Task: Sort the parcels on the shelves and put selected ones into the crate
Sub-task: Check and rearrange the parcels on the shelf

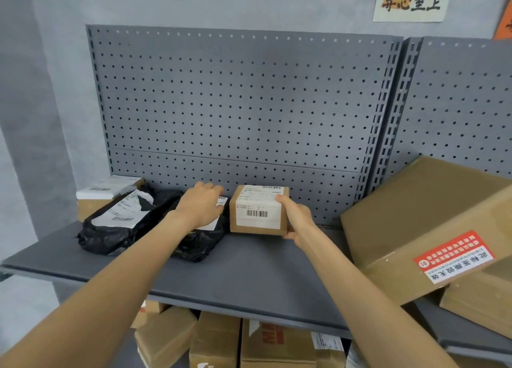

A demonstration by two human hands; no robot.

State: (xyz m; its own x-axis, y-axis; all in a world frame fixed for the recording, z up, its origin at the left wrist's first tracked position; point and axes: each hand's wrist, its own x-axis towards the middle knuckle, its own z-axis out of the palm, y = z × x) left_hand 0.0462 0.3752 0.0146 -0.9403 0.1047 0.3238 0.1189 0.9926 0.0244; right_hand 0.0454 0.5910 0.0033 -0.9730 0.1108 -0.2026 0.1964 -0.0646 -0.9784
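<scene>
a small box is gripped at its right edge by the right hand; the left hand, fingers relaxed, is rested on a black bag on the grey shelf.

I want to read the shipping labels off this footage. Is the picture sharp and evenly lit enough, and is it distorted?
Head view: soft, even light, no glare. The barcode on the small cardboard box gripped by the right hand shows, but its fine print is blurred. The label on the black bag is also unreadable, and the left hand covers part of another. Wide-angle bending curves the shelf edge and the pegboard.
</scene>
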